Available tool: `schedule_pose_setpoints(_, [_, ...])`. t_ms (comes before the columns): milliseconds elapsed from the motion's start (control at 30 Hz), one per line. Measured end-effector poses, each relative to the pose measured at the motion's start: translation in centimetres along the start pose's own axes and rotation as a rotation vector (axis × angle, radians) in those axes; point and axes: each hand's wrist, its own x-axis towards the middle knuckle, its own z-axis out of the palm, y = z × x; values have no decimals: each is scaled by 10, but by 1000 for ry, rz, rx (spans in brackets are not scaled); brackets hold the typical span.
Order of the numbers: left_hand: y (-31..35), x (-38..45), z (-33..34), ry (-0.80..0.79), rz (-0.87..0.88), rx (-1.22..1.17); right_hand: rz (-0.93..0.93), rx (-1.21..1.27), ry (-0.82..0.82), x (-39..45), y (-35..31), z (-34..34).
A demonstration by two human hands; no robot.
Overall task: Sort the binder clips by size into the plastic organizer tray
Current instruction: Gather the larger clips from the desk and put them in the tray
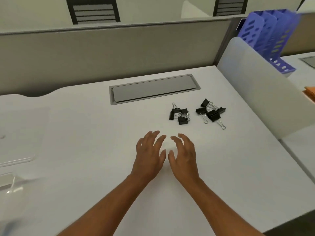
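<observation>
Grey cable hatch [154, 89] mid-desk [85, 133]; blue file rack [269, 36] far right.

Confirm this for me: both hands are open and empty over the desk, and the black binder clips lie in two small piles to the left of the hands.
One detail is off. The head view shows the left hand and right hand open and empty over the desk, but the two piles of binder clips lie beyond the hands and to their right, not to the left.
</observation>
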Motion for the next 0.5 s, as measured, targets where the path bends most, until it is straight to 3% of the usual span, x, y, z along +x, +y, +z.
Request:
schedule_pose_setpoints(233, [13, 72, 29, -184, -18, 9, 15, -103, 30, 73, 55, 2])
schedule_pose_setpoints(500, [-18, 141, 60, -259, 13, 158, -54, -295, 82, 124, 74, 27])
